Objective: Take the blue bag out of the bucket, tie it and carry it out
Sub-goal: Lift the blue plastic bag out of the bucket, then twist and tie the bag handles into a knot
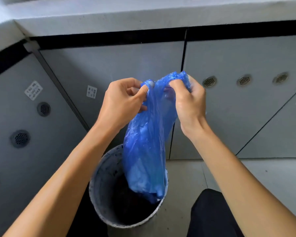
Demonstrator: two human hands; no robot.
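A thin blue plastic bag [145, 151] hangs lifted above a grey bucket [99, 199] on the floor; its lower end still dips just inside the bucket's right rim. My left hand [121, 103] pinches the bag's top left edge between thumb and fingers. My right hand [188, 101] is clenched on the bunched top right edge, which pokes out above the fist. The two hands hold the bag's mouth at about the same height, a short gap apart. The inside of the bucket looks dark and stained.
Grey cabinet doors [109, 69] with round vent grilles [209, 81] stand right behind the bucket, under a pale counter [143, 16]. More cabinets angle in on the left. Light floor tiles [272, 170] lie to the right, and my dark-clothed knee [210, 214] is beside the bucket.
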